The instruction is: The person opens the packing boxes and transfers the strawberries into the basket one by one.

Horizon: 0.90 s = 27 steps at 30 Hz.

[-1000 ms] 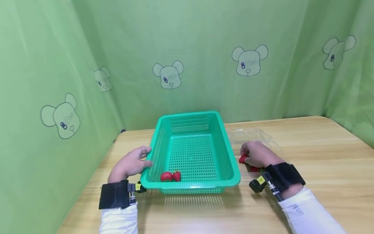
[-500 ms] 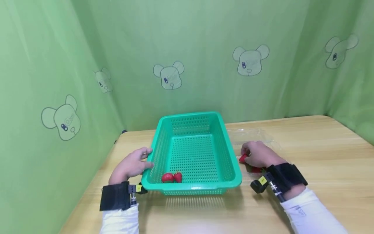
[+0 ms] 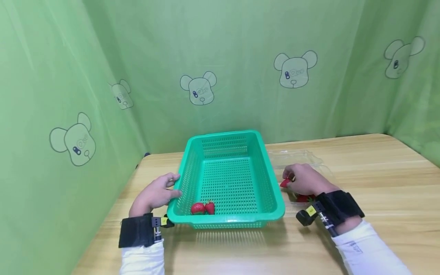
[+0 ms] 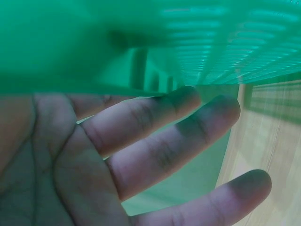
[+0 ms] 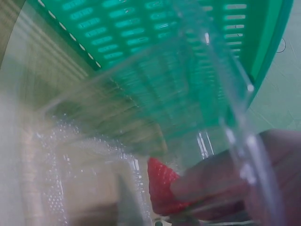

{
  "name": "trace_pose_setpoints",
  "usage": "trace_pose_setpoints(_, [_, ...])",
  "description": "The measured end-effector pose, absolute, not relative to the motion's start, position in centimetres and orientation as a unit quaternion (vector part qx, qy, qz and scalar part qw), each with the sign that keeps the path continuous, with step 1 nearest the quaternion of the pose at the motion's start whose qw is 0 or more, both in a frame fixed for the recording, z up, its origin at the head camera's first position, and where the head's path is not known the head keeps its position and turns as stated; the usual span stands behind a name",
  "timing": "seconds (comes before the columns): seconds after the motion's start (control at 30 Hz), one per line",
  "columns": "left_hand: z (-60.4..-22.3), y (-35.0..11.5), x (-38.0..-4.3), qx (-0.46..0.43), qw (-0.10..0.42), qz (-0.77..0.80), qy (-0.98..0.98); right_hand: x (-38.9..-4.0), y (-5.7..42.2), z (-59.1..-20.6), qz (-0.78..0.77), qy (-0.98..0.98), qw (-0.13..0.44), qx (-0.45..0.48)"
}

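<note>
Almost nothing has changed: the right hand (image 3: 306,181) pinches a strawberry (image 5: 161,186) at the clear plastic container (image 3: 295,157); the left hand (image 3: 154,194), fingers loosely straight, touches the green basket (image 3: 225,219). Picking seems not advanced.

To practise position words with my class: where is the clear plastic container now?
In the head view, the clear plastic container lies on the pale wooden table, right of the green perforated plastic basket, with the right hand partly covering it.
</note>
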<state>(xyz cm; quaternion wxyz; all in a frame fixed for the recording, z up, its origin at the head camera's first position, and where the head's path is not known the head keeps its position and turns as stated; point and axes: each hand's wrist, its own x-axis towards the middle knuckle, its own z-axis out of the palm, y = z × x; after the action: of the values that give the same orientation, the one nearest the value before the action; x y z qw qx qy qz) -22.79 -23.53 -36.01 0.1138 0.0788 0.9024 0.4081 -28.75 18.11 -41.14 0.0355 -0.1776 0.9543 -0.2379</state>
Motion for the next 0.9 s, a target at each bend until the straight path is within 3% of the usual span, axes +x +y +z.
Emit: trace_pose_setpoints(0.9, [-35.8, -23.4, -22.6, 0.08, 0.111, 0.4, 0.906, -27.8, 18.2, -39.6, -0.24, 0.955, 0.007, -0.171])
